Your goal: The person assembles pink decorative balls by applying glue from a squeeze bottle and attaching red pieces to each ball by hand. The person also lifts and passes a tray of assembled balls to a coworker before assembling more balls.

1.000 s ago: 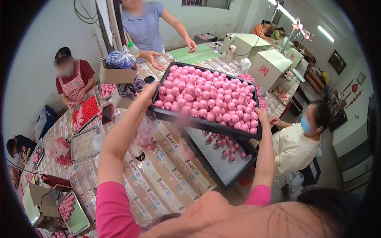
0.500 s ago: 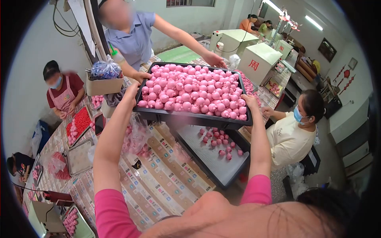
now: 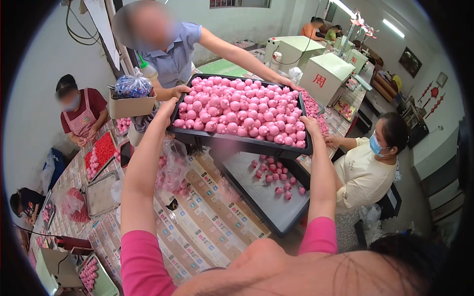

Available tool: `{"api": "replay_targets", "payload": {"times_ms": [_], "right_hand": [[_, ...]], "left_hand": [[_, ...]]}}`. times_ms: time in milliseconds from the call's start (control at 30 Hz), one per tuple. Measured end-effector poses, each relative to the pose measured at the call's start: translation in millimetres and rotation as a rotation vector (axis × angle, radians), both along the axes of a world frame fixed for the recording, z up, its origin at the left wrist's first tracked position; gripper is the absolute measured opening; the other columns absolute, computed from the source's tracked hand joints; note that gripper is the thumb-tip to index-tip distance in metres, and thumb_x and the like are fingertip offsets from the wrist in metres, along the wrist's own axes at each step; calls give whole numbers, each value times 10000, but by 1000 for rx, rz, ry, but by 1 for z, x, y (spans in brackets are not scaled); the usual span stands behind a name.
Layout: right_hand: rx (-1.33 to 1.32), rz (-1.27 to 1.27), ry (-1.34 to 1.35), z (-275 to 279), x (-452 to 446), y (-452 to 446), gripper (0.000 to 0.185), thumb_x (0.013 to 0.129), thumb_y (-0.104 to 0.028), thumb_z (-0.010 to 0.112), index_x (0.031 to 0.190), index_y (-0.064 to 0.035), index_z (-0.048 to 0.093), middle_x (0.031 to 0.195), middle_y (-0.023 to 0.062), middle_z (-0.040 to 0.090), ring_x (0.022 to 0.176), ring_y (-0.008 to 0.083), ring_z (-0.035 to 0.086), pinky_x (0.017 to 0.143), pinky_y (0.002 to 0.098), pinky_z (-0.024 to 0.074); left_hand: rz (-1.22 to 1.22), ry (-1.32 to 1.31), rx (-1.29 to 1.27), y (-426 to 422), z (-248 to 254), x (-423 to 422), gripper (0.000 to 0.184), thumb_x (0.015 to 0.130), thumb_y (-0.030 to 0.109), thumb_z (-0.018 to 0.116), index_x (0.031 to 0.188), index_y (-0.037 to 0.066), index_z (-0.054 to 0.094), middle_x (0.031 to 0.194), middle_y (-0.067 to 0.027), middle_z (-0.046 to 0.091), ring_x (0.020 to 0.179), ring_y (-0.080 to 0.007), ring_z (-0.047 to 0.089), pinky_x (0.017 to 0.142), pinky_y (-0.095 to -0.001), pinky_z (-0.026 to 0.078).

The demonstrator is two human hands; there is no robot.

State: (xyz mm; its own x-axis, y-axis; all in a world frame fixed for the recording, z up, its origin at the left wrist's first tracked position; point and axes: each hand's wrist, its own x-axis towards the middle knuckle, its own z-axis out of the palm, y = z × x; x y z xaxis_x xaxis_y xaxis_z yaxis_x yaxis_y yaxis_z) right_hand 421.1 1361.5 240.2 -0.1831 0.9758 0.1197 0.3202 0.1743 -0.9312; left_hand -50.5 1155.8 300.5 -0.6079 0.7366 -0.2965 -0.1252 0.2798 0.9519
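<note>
A black plastic tray [image 3: 222, 137] heaped with small pink balls [image 3: 242, 109], some showing little knobs, is held up above the table. My left hand [image 3: 168, 106] grips its left end, and my right hand [image 3: 311, 126] grips its right end; the fingertips are partly hidden by the rim. Across from me, a person in a blue-grey shirt [image 3: 170, 66] has one hand [image 3: 180, 91] at the far left corner and the other hand [image 3: 290, 83] by the far right edge. Below hangs in view a second black tray [image 3: 256, 197] holding several darker pink balls [image 3: 271, 170].
A patterned tablecloth [image 3: 207, 212] covers the table, with a plastic bag of pink pieces [image 3: 173, 165] on it. At right sits a masked person in cream [image 3: 365, 172]. A person in an apron [image 3: 84, 116] works at left beside a tray of red pieces [image 3: 103, 150]. Light-green machines [image 3: 321, 76] stand behind.
The co-worker opposite has leaned in, and their outstretched hand has moved right and down to the tray's far right edge. My hands keep their hold, with the tray nearly in place.
</note>
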Motion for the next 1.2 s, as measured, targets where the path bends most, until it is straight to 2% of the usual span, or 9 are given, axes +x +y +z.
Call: {"api": "replay_targets", "payload": {"times_ms": [100,300,333,433,567,667,867,1100,1200], "right_hand": [[77,32,-95,18,-5,17,305,687,-289,610,797,-6,650,734,63,622,643,140,564,557,275,437],[-332,189,440,72,-34,29,221,750,-144,599,934,-22,580,828,93,618,668,166,600,607,285,500],[-348,222,504,76,-38,30,211,756,-139,592,930,-21,579,833,99,618,666,172,602,609,288,502],[-313,376,601,104,-45,-4,229,789,-171,556,954,-12,554,874,105,599,749,165,585,650,304,489],[-109,139,630,104,-42,-30,221,792,-191,573,987,-88,556,817,10,560,715,104,524,612,216,410],[98,2,572,83,-38,-91,202,818,-181,541,992,-80,558,845,6,564,745,99,533,633,213,410],[-93,228,849,3,-31,-293,181,849,-159,491,958,-34,563,814,32,604,706,88,567,657,201,452],[-252,147,813,-69,-66,-563,206,852,-211,500,933,-40,580,796,33,601,704,83,556,688,213,443],[-415,252,753,-77,-83,-654,226,843,-228,511,934,-32,576,810,43,597,740,89,554,696,229,453]], "left_hand": [[-30,114,9,4,-7,-13,465,761,342,525,991,-60,560,882,-140,604,736,-198,581,634,-330,451],[-171,574,66,-38,48,29,517,789,379,545,1100,-33,509,1031,-125,564,954,-169,525,812,-267,403],[-134,712,72,-20,11,-6,558,782,374,558,1156,-28,460,1075,-128,544,982,-185,516,831,-273,397],[-102,1022,135,-55,27,17,596,742,427,558,1147,-3,478,996,-157,572,839,-209,574,747,-293,438],[-283,544,332,-119,59,71,424,806,292,531,1125,14,501,1000,-121,569,909,-151,535,772,-284,422],[-370,501,418,-173,55,96,339,835,209,511,1099,-4,510,1017,-84,561,921,-122,520,787,-263,406],[-454,226,342,-327,24,135,311,851,175,494,1101,-8,509,1045,-73,563,990,-125,497,869,-243,350],[-469,161,177,-571,-64,177,270,846,138,498,1068,-12,533,979,-51,589,913,-135,528,803,-249,394],[-461,464,124,-672,-121,205,186,795,74,546,971,26,584,857,-77,613,787,-145,559,701,-271,424]]}}
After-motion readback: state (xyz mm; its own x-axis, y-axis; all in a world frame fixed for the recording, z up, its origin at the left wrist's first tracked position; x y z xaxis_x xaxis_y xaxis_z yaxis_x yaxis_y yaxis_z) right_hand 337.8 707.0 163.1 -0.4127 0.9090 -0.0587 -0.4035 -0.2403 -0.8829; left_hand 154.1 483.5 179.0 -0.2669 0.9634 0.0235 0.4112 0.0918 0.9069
